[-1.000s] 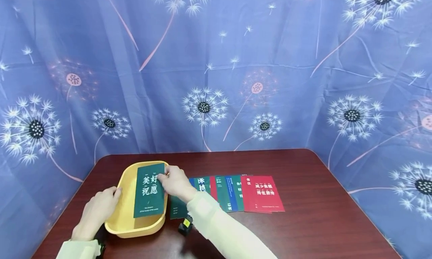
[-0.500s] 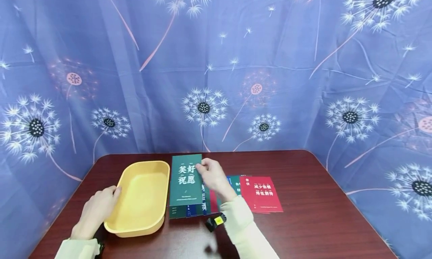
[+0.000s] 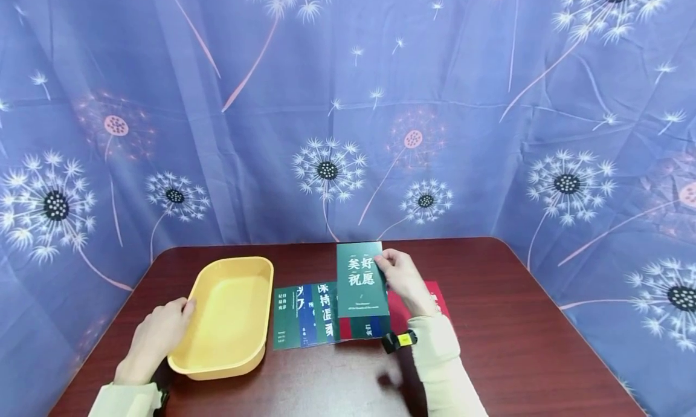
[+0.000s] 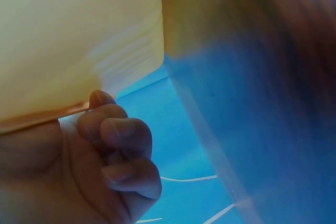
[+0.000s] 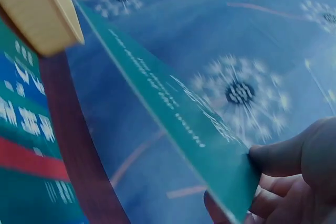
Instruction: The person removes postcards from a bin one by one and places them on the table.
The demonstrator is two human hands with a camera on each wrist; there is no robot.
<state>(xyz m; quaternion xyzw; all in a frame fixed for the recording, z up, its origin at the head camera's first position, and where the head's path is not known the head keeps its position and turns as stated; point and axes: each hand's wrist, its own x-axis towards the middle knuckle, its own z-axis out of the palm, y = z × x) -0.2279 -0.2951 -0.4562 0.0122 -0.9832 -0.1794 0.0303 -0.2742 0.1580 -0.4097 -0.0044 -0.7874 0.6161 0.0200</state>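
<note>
My right hand [image 3: 404, 279] pinches a green card [image 3: 360, 302] with white Chinese characters by its right edge. It holds the card above a row of overlapping cards [image 3: 287, 320] on the table. In the right wrist view the same green card [image 5: 173, 108] is seen at a slant, thumb on one face and fingers behind. My left hand [image 3: 154, 341] grips the left rim of a yellow plastic basin [image 3: 228, 320]. Curled fingers show under the basin wall [image 4: 79, 35] in the left wrist view. Part of the card row is hidden behind the held card and right hand.
A red card [image 3: 441, 296] shows at the row's right end, partly behind the right arm. The dark red-brown table [image 3: 505, 344] meets a blue dandelion-print curtain [image 3: 272, 163] at its back and sides. A black wrist device [image 3: 399, 341] is on the right wrist.
My right hand has carried the green card rightward, from over the yellow basin to above the middle of the card row, uncovering the row's left end. The left hand has stayed at the basin rim.
</note>
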